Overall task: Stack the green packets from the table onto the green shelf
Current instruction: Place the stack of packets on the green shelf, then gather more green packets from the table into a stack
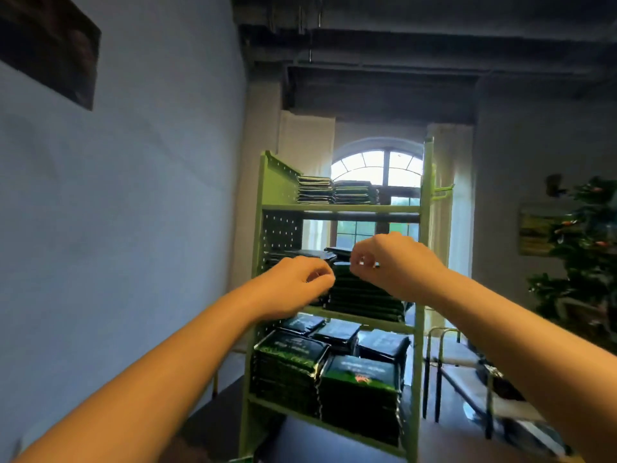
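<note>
Head view shows both hands up at the middle level of the green shelf (339, 208). The left hand (293, 285) and the right hand (390, 262) curl their fingers at the top of a pile of green packets (364, 295) there. A dark top packet (329, 253) lies between them. I cannot tell if either grip pinches it or just hangs curled. This looks like the put-down step. Next, the packet should sit flat and straight on the pile, and then the hands can let go. More piles sit above and below.
</note>
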Motion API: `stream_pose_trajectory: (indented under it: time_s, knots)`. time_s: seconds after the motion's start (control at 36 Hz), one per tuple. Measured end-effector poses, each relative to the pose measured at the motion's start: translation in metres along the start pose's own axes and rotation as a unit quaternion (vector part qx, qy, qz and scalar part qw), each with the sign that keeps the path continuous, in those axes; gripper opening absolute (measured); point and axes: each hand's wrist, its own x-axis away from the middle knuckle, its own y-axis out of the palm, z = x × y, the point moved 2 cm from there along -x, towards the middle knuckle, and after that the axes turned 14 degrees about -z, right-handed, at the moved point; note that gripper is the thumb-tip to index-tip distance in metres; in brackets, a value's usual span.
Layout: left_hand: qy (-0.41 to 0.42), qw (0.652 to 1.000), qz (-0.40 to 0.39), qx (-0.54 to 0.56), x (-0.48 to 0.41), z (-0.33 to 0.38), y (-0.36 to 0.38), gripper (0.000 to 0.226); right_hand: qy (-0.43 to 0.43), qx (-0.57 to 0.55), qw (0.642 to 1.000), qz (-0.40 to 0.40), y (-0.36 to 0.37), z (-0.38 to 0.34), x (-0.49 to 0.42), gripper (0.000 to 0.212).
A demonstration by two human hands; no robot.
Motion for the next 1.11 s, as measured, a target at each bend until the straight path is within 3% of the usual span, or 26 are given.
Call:
stream_pose_trajectory:
  time_s: [0.31, 0.64, 0.89, 1.11]
  knots:
    - [-0.025, 0.987, -0.158, 0.026, 0.049, 0.002, 0.095, 0.024, -0.018, -0.068, 0.985, -0.160, 0.095, -0.016, 0.093, 0.020]
    - [-0.172, 0.945, -0.277, -0.014, 0.099, -0.033, 0.194, 0.042, -0.018, -0.212, 0.925, -0.316, 0.197, -0.042, 0.159, 0.030]
    - [-0.290, 0.916, -0.265, -0.081, 0.132, -0.086, 0.251, 0.092, 0.015, -0.274, 0.886, -0.374, 0.245, -0.051, 0.207, 0.038]
    - [-0.266, 0.940, -0.208, -0.055, 0.152, -0.076, 0.287, 0.085, 0.017, -0.208, 0.901, -0.380, 0.259, -0.062, 0.227, 0.084]
